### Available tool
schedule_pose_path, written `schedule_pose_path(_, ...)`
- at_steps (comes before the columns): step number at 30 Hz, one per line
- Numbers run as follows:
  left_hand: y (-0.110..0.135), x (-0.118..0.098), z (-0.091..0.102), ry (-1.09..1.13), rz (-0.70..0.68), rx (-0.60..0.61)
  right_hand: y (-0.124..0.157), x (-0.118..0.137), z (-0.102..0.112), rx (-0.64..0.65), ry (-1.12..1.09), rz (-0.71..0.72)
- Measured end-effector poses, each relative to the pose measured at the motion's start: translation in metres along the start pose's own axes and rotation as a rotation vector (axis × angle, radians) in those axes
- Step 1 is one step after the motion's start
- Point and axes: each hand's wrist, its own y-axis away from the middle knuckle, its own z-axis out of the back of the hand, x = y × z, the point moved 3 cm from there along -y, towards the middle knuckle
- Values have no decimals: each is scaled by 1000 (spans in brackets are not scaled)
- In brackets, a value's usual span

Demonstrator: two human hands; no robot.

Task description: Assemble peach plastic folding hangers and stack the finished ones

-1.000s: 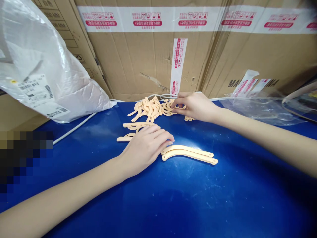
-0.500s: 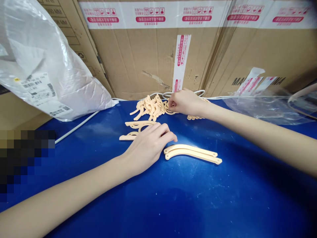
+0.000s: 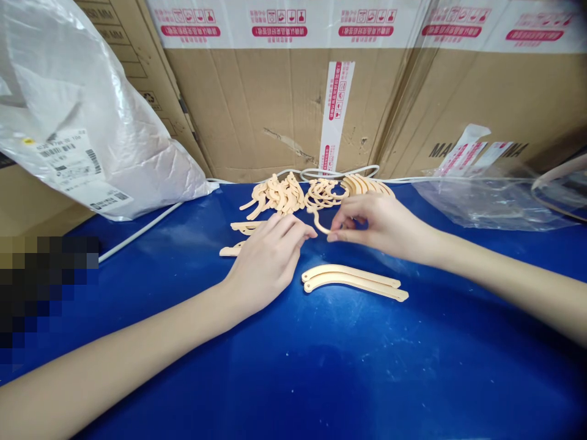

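My right hand [image 3: 376, 225] is closed in a pinch on a thin curved beige plastic piece [image 3: 320, 223], held just above the blue table [image 3: 348, 366]. My left hand [image 3: 270, 256] lies beside it with fingers stretched toward the same piece, resting over flat beige parts [image 3: 238, 238]. Two long curved beige strips [image 3: 353, 281] lie side by side just in front of both hands. A pile of small beige plastic parts [image 3: 293, 194] sits behind the hands near the cardboard.
Large taped cardboard boxes [image 3: 284, 104] wall off the back. A white plastic bag [image 3: 77, 122] with labels hangs at the left. A white cable [image 3: 137, 233] runs along the table's back. Clear plastic film [image 3: 490, 201] lies at the right.
My right hand drew back from the pile toward me, bringing one thin curved piece with it. My left hand shifted slightly up toward that piece.
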Motion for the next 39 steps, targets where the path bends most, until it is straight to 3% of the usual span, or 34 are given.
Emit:
schedule_pose_path(11, -1, -1, 0, -1, 0, 58, 15, -8, -31, 105, -221, -72)
schedule_pose_path(18, -1, -1, -3, 0, -2, 49, 15, -3, -33, -29, -125, -14)
schedule_pose_path(23, -1, -3, -5, -29, -38, 73, 16, -2, -34, -20, -225, 38)
schedule_pose_path(31, 0, -6, -7, -70, -82, 140, 18, -9, -29, -112, -354, -124)
schedule_pose_path(39, -2, -7, -5, -61, -76, 125, 17, -14, -35, 3, -316, -136)
